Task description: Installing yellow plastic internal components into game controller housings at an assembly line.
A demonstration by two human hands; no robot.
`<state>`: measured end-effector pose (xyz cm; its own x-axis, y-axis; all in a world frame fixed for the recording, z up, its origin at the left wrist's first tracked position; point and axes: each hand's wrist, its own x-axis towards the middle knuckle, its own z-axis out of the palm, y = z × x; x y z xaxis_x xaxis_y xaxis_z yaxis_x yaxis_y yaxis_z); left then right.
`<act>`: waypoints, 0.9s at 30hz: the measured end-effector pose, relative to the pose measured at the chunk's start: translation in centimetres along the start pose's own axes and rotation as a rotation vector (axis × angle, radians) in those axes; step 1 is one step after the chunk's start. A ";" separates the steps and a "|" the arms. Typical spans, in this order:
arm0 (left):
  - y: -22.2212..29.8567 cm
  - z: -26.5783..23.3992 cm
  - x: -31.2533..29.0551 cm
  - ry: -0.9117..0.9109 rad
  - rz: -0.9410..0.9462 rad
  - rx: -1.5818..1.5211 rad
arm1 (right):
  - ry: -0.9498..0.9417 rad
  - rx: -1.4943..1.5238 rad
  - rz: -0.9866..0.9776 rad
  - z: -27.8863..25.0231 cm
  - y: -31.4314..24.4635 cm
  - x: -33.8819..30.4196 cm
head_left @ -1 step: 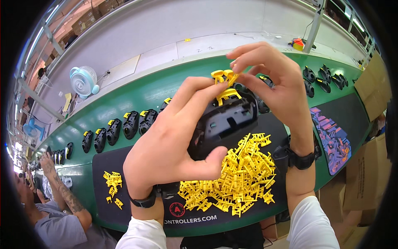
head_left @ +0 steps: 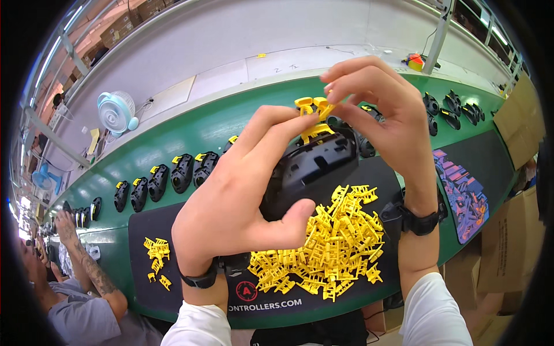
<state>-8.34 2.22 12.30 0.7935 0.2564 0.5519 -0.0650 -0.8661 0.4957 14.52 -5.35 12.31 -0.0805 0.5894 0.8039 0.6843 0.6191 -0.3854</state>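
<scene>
My left hand (head_left: 236,196) is around a black plastic shell (head_left: 316,164) that looks like part of a computer mouse. Its thumb sticks out to the side, its fingertips reach the yellow parts at the shell's far end, and its grip underneath is hidden. My right hand (head_left: 381,109) pinches a yellow plastic clip (head_left: 325,107) between thumb and finger. Another yellow piece (head_left: 316,132) lies against the shell just below. Under my hands is a large heap of yellow clips (head_left: 334,248) on a black mat (head_left: 381,173).
Black shells with yellow parts (head_left: 182,173) stand in a row on the green table (head_left: 109,173). More shells (head_left: 453,104) lie far right, by a patterned mat (head_left: 461,190). A few yellow clips (head_left: 157,254) lie left. A fan (head_left: 115,113) stands behind; a co-worker's arm (head_left: 86,262) is at left.
The black shell has tilted, so its inner side shows less. My right hand has shifted slightly to the right with the yellow clip. My left hand has barely moved.
</scene>
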 end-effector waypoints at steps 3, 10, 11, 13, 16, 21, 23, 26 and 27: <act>-0.6 0.0 -0.2 -0.006 0.025 -0.021 | -0.059 -0.038 -0.061 -0.7 0.1 -0.1; -1.3 0.4 0.0 -0.076 -0.034 -0.097 | -0.139 0.114 0.175 -0.3 0.3 -0.3; -1.3 0.1 -0.1 -0.079 -0.036 -0.093 | -0.148 0.182 0.210 -0.1 0.4 -0.3; -1.8 -0.1 0.0 -0.113 -0.021 -0.199 | -0.156 0.237 0.252 -0.4 0.4 -0.4; -0.9 0.4 0.1 -0.035 -0.182 -0.546 | -0.041 0.421 0.346 -0.6 0.2 -0.3; -0.3 0.2 -0.1 0.025 -0.218 -0.633 | -0.083 0.541 0.563 -0.3 -1.8 0.0; 0.1 0.3 -0.4 0.078 -0.228 -0.695 | -0.057 0.534 0.577 -0.2 -2.4 -0.1; -0.8 0.5 -0.1 0.123 -0.203 -0.876 | -0.090 0.524 0.539 -1.2 -2.6 -0.4; -1.7 0.5 -0.2 0.122 -0.187 -0.977 | -0.028 0.503 0.550 -1.4 -2.3 -0.3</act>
<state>-8.08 3.42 11.09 0.7776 0.4424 0.4467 -0.4576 -0.0889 0.8847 13.95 -7.72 13.59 0.1546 0.8913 0.4263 0.2170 0.3903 -0.8948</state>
